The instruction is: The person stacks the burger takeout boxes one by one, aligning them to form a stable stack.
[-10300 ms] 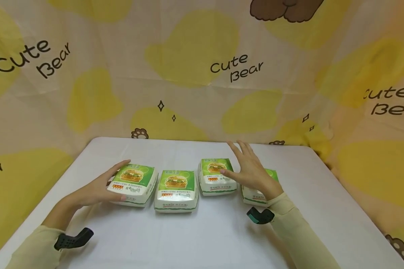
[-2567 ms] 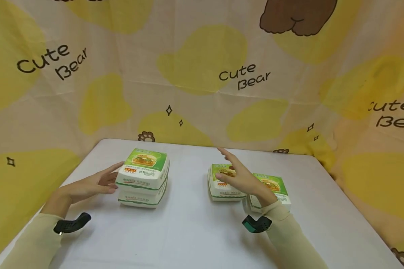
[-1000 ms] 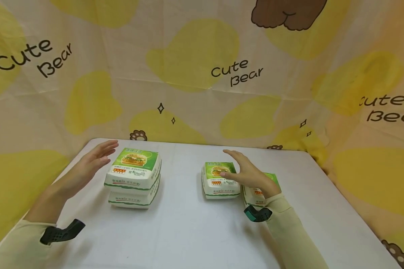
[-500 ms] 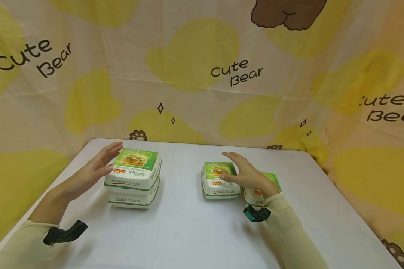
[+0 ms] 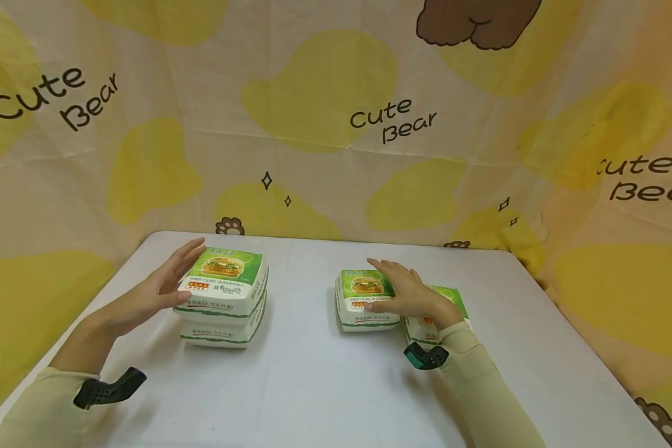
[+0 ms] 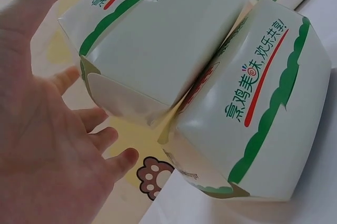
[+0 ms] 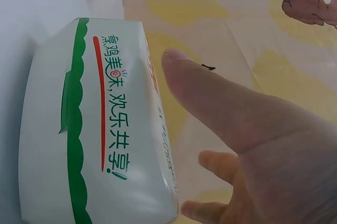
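Two white-and-green burger boxes stand stacked at the left, the upper box (image 5: 224,283) on the lower box (image 5: 215,334). My left hand (image 5: 151,289) is at the upper box's left side, thumb by its front corner and fingers along the far left edge. In the left wrist view those fingers are spread and loosely extended beside the upper box (image 6: 158,40). My right hand (image 5: 407,292) hovers with fingers extended at the right side of a third burger box (image 5: 364,295). Its thumb overlaps that box's front. Another burger box (image 5: 420,330) is partly hidden under the right hand and wrist.
All the boxes stand on a white table (image 5: 302,392). A patterned cloth (image 5: 313,93) with bear lettering hangs behind and along the sides. Black wrist bands (image 5: 109,389) sit on both forearms.
Ten seconds ago the boxes stood side by side; since then two have become a stack at the left. Lately my left hand has moved back against the upper box, and my right has lowered slightly.
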Tool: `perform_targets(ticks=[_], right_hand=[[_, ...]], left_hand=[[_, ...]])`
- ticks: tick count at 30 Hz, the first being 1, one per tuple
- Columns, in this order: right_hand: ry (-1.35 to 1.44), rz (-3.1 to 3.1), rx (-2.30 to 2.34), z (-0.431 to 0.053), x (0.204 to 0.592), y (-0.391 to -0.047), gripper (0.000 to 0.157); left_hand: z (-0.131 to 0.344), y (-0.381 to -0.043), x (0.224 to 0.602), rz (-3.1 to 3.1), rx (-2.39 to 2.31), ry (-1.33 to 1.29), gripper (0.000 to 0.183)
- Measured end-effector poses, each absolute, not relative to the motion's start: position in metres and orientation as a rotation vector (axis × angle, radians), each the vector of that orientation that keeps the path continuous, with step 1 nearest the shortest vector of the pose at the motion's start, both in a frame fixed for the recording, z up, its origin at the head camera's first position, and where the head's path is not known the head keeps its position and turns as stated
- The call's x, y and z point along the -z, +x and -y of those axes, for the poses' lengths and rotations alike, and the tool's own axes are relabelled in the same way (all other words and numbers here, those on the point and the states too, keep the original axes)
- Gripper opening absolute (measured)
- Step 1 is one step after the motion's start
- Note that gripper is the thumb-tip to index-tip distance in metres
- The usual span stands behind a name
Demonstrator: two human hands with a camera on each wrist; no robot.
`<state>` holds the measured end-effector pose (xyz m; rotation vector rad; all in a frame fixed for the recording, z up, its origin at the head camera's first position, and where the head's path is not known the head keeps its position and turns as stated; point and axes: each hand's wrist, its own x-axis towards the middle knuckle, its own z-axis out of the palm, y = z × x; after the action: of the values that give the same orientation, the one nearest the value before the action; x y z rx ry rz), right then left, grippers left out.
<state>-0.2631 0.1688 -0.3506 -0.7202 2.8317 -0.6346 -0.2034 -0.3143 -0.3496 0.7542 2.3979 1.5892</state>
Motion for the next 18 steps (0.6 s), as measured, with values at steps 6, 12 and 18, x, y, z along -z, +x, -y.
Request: perform_targets(ticks=[6,12,18], right_hand=[[-0.692,-2.81,0.639,-0.1704,0.3484,-0.2606,0.103],[-0.698,-2.795,0.622,-0.1713,0.3488,-0.2609,0.108],[-0.693,-2.807,0.588,-0.1738,0.349,-0.2621,0.111]], left_hand=[[0.3118,-0.2045,0.3511,-2.394,-1.555,0.753,0.095],[0.31,-0.2028,0.3521,-2.396,-1.537,0.751,0.095],[0.3111,-0.2022,0.3497,-2.421,-1.539,0.749,0.101]])
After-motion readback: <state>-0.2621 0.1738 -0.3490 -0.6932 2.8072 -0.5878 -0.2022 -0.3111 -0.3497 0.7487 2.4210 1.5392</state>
